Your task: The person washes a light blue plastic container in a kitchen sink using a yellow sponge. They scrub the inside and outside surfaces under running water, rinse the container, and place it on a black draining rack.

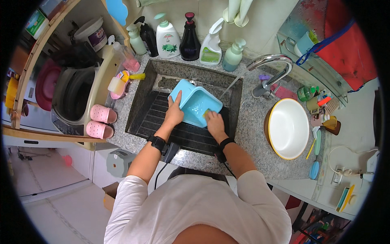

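Note:
A light-blue plastic bin point(195, 106) is tilted over the stone sink point(146, 113), its mouth turned towards my right side. My left hand point(175, 112) grips it by its outer side, fingers spread along the wall. In my right hand point(215, 123) is a small yellow sponge point(206, 113), pressed against the inside near the rim; my fingers cover most of it. The bin's inner wall looks wet. Water runs from the chrome faucet point(269, 76) in a slanting stream that falls into the sink just beyond the bin's right corner.
Several pump and spray bottles point(167, 39) line the sink's back edge. On the right counter stands a white basin point(289, 129) with a yellow rim. Pink clogs point(100, 122) and a pink soap dish point(118, 87) lie left, beside a washing machine point(79, 88). Cables hang from both wrists.

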The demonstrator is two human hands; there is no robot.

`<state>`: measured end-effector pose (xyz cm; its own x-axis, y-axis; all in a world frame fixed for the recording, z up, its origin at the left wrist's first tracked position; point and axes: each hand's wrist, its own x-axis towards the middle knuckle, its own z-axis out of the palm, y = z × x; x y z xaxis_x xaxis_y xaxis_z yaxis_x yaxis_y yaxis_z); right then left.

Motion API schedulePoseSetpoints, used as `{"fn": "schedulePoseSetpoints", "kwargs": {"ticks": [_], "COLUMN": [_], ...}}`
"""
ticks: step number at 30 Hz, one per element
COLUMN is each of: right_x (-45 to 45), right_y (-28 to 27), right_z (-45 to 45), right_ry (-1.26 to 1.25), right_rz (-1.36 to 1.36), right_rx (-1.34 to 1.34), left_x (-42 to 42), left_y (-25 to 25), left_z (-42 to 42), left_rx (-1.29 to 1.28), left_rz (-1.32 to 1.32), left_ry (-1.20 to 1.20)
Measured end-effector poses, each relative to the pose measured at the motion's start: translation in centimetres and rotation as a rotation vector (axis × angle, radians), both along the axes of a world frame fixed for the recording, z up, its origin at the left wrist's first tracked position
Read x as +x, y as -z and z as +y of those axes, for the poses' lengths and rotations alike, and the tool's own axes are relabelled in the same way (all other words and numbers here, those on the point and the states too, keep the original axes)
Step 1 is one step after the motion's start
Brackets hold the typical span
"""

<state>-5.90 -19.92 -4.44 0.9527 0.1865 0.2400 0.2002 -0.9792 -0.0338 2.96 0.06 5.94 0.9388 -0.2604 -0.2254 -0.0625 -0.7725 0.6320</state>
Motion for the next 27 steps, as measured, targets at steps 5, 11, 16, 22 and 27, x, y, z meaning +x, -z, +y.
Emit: {"fn": "schedulePoseSetpoints", "kwargs": {"ticks": [5,11,16,22,27], "right_x": [1.0,0.2,0.3,0.8,-1.2], "right_y": [-0.7,-0.6,0.2,0.4,2.1], "right_z": [-1.0,-1.8,-0.7,-2.1,2.2], "right_ry": [-0.001,0.055,0.022,0.095,0.087], "right_rz": [0.111,-0.007,0.127,-0.048,0.13], "right_rx": [0.038,-0.073,0.039,0.046,0.29], "left_x": [-0.6,-1.1,-1.0,-1.5,-1.7], "left_y": [-0.9,-2.5,-2.2,-1.8,-1.6], "left_z": [0.0,-1.4,-1.0,-1.0,-0.9], "left_rx": [0.012,0.064,0.058,0.027,-0.009], "left_rz": [0.043,0.026,0.058,0.034,0.039], "left_ry": [-0.015,0.018,0.013,0.012,-0.008]}}
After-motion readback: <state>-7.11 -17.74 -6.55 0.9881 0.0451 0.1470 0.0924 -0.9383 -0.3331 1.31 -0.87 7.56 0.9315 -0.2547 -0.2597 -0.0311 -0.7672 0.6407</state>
